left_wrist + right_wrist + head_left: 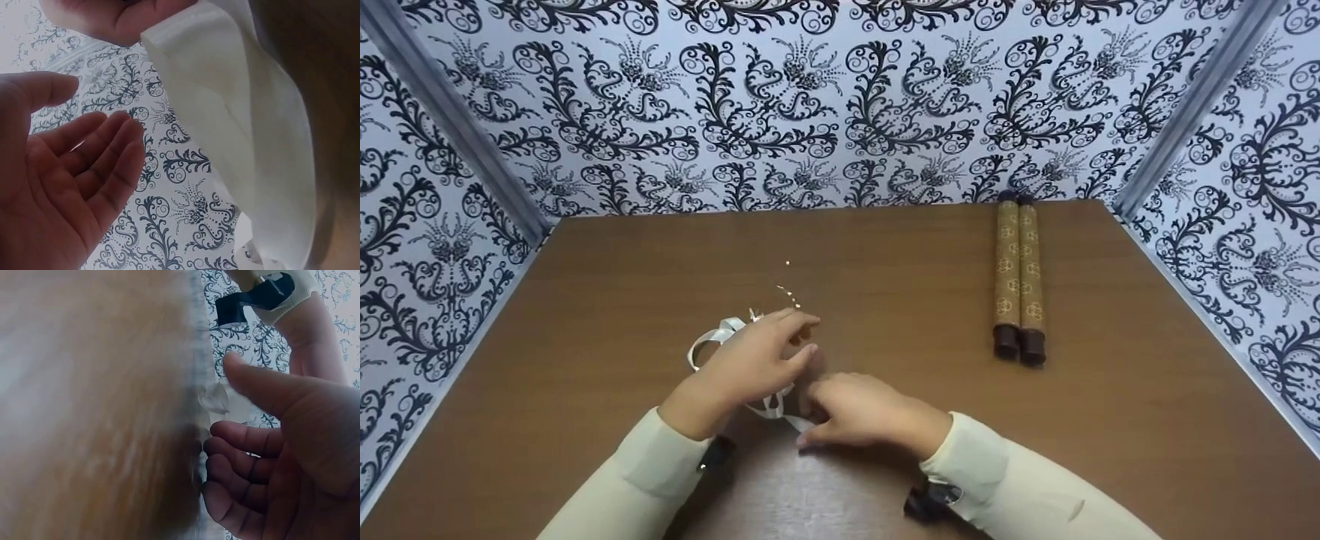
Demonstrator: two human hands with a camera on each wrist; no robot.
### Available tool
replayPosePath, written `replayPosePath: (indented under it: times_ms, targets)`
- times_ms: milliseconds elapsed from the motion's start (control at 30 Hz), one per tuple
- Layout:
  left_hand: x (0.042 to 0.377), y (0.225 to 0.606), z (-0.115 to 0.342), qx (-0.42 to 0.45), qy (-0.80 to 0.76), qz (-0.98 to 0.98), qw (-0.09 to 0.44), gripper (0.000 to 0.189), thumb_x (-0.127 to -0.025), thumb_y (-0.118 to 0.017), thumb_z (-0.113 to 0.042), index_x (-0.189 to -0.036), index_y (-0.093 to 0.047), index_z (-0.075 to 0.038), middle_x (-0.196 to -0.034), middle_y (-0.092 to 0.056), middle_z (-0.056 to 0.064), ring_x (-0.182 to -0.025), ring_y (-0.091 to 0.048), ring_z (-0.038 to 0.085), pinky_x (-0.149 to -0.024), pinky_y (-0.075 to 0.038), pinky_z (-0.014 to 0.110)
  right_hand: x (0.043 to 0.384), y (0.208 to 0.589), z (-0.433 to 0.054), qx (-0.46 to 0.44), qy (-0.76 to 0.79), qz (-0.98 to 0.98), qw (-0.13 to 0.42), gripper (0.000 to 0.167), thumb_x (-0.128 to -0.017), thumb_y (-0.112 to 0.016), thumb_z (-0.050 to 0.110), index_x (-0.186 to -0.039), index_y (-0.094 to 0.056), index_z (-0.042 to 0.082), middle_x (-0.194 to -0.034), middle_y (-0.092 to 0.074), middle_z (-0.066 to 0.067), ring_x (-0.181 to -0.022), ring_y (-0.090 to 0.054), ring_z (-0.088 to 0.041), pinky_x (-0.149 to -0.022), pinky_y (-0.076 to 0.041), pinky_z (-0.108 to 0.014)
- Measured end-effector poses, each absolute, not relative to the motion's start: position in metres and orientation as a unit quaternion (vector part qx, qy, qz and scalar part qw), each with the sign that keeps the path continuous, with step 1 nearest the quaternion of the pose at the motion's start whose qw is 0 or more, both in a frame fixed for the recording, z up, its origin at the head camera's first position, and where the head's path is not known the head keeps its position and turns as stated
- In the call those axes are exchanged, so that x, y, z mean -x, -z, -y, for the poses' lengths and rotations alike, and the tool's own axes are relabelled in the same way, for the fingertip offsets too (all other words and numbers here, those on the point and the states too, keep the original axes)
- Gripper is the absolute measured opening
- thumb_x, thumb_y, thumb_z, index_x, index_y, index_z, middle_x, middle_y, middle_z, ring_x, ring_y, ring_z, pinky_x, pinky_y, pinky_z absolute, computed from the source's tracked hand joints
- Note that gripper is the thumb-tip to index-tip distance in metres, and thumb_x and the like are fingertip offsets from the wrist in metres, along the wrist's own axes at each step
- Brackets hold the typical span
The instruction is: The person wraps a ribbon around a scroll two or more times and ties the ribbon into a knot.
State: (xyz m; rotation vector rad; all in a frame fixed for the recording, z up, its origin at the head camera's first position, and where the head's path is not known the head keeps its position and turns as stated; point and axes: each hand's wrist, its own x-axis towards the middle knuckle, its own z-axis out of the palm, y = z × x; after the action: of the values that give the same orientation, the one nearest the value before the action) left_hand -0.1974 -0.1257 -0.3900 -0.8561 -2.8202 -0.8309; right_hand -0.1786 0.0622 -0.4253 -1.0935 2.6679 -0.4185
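A loosely looped white ribbon [729, 328] lies on the wooden table around and below my left hand [761, 356]. That hand's fingers are relaxed and lightly bent; in the left wrist view its palm [62, 191] holds nothing, with the broad ribbon [225, 101] to one side. My right hand [870, 412] is low over the table, near the ribbon's end. In the right wrist view its fingers [233, 486] bend loosely, apart from the thumb, with ribbon [216, 399] seen beyond the gap. I cannot tell whether it touches the ribbon. Part of the ribbon is hidden by the hands.
Two brown-gold patterned tubes [1020, 270] with dark ends lie side by side at the right of the table [885, 277]. A thin line of small shiny gold bits [789, 294] extends beyond the left hand. Patterned walls [840, 105] bound the back and sides.
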Motion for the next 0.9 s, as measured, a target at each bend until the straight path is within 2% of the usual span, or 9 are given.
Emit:
replayPosePath:
  times_ms: [133,300,433,533,733,900]
  targets:
    - [0.200,0.394,0.125,0.291,0.296,0.910,0.004,0.032,-0.098,-0.062,-0.014,-0.127,-0.067,-0.003,-0.107,-0.071,0.006,-0.093,-0.065,0.018,-0.088,-0.055,0.040,0.181,0.428,-0.064,0.390,0.141,-0.903,0.111,0.019,-0.090,-0.078,0.039,-0.087,-0.070,0.022,-0.080,-0.064,0.012,-0.072,-0.056,-0.007,-0.066,-0.049,-0.029]
    - [0.200,0.397,0.127,0.295,0.333,0.893,-0.071,0.030,-0.096,-0.055,-0.007,-0.123,-0.067,-0.004,-0.101,-0.072,0.004,-0.090,-0.065,0.015,-0.086,-0.054,0.037,0.188,0.426,-0.072,0.399,0.197,-0.886,0.129,0.012,-0.094,-0.074,0.024,-0.086,-0.068,0.018,-0.078,-0.065,0.009,-0.070,-0.055,-0.005,-0.067,-0.047,-0.025]
    - [0.199,0.399,0.129,0.292,0.359,0.877,-0.125,0.033,-0.094,-0.053,-0.006,-0.125,-0.064,-0.006,-0.103,-0.072,0.001,-0.094,-0.065,0.014,-0.087,-0.052,0.036,0.195,0.422,-0.081,0.370,0.300,-0.858,0.193,0.006,-0.096,-0.068,0.009,-0.090,-0.069,0.011,-0.078,-0.068,0.005,-0.067,-0.060,-0.002,-0.064,-0.052,-0.021]
    - [0.199,0.400,0.129,0.291,0.372,0.867,-0.158,0.030,-0.096,-0.057,-0.013,-0.125,-0.064,-0.010,-0.103,-0.071,-0.003,-0.095,-0.065,0.012,-0.087,-0.052,0.033,0.200,0.418,-0.089,0.344,0.365,-0.834,0.231,0.009,-0.098,-0.063,0.003,-0.094,-0.070,0.007,-0.078,-0.070,-0.002,-0.064,-0.064,-0.005,-0.060,-0.054,-0.022]
    - [0.198,0.403,0.128,0.291,0.367,0.863,-0.189,0.028,-0.095,-0.072,-0.028,-0.119,-0.065,-0.016,-0.102,-0.071,-0.005,-0.093,-0.066,0.011,-0.084,-0.054,0.031,0.210,0.410,-0.102,0.305,0.427,-0.812,0.257,0.010,-0.100,-0.064,0.008,-0.099,-0.073,0.004,-0.076,-0.069,-0.004,-0.062,-0.063,-0.011,-0.058,-0.052,-0.024]
    - [0.199,0.406,0.128,0.297,0.371,0.855,-0.208,0.015,-0.097,-0.070,-0.017,-0.110,-0.071,-0.009,-0.090,-0.074,0.000,-0.078,-0.066,0.010,-0.069,-0.053,0.028,0.216,0.408,-0.111,0.281,0.463,-0.796,0.269,0.012,-0.102,-0.062,0.006,-0.102,-0.072,-0.001,-0.076,-0.067,-0.003,-0.063,-0.062,-0.010,-0.060,-0.052,-0.024]
